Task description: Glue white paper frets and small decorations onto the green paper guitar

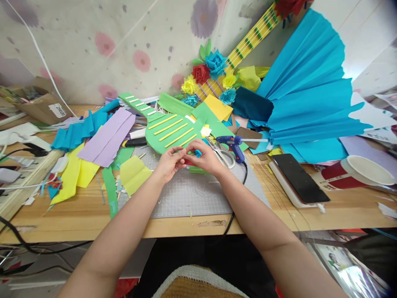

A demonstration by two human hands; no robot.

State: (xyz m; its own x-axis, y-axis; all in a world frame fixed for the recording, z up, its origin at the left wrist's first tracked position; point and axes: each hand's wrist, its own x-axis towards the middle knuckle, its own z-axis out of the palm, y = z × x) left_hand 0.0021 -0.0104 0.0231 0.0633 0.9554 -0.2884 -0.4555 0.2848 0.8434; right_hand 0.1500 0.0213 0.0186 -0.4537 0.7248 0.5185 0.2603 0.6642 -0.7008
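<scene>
My left hand (170,162) and my right hand (204,157) meet over the grey cutting mat (192,194), fingers pinched together on a small paper piece (190,160) with red, blue and green bits showing. Just beyond them lies a green paper guitar (169,130) with yellow strips glued on as strings. Scissors (222,154) and a blue glue gun (233,145) lie right of my right hand.
Coloured paper sheets cover the wooden table (87,215): lilac (107,138), yellow (74,174), a big blue pleated fan (310,99). Paper flowers (206,72) on a yellow guitar lean on the wall. A phone (299,178), a red cup (359,171) and a cardboard box (40,103) sit around.
</scene>
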